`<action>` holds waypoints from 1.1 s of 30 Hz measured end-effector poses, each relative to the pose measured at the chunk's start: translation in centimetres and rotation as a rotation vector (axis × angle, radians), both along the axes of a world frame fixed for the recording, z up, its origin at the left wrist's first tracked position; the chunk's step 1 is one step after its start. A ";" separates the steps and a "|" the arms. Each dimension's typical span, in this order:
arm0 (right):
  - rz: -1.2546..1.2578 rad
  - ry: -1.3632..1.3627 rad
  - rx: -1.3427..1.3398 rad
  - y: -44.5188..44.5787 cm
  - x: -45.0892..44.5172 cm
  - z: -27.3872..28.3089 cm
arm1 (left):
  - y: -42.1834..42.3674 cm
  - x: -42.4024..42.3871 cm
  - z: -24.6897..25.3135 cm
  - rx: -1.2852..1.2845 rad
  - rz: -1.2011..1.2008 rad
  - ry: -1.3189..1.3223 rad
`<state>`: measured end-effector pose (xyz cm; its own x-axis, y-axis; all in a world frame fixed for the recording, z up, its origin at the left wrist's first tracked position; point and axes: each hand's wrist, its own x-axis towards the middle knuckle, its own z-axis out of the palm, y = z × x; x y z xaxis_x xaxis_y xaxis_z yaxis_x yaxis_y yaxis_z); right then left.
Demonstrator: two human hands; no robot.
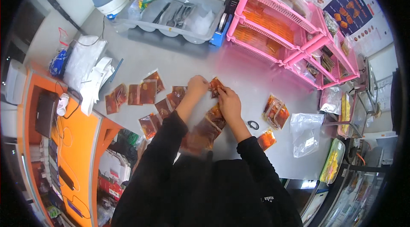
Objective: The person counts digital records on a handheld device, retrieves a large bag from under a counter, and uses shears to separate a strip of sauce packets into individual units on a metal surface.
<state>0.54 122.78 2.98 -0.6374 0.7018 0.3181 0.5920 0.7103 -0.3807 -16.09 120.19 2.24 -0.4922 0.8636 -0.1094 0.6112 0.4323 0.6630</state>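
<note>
A small clear sachet of red-brown sauce [216, 86] is between my two hands above the grey metal table. My right hand [230, 102] pinches it at its lower right edge. Curled fingers of my left hand [197, 86] meet its left side; whether they grip it is unclear. Below my right hand, a row of joined or overlapping sauce sachets [205, 131] runs towards my body. More sachets lie left of and partly behind my left forearm, among them a pair [142, 92] and another pair [116, 98]. To the right are a stack of sachets [276, 111] and a single orange-red sachet [266, 139].
Black-handled scissors, partly hidden [253, 125], lie beside my right wrist. A clear plastic bag [306, 134] is farther right. At the back stand a grey cutlery tray [137, 25], a blue tape dispenser [221, 30] and pink plastic racks [269, 25]. White paper strips [96, 83] hang at left.
</note>
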 end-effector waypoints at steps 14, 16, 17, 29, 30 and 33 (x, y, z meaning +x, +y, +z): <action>0.145 -0.397 0.024 -3.7 -2.0 0.3 | 2.2 -6.2 -1.9 0.105 -0.271 0.008; 0.133 -0.492 -0.014 -3.6 -2.3 0.9 | 1.9 -6.5 -2.4 0.172 -0.264 -0.012; 0.115 -0.440 -0.004 -3.5 -2.3 0.4 | 1.7 -6.5 -2.7 0.175 -0.236 -0.074; 0.263 -0.340 0.118 5.6 -4.9 10.3 | -0.4 -4.6 7.3 0.571 -0.481 0.108; 0.234 -0.279 0.127 5.8 -4.4 10.3 | -0.7 -4.5 8.2 0.620 -0.469 0.112; -0.020 -0.281 0.213 8.5 -2.3 11.7 | -3.6 -4.9 11.0 0.698 -0.145 -0.072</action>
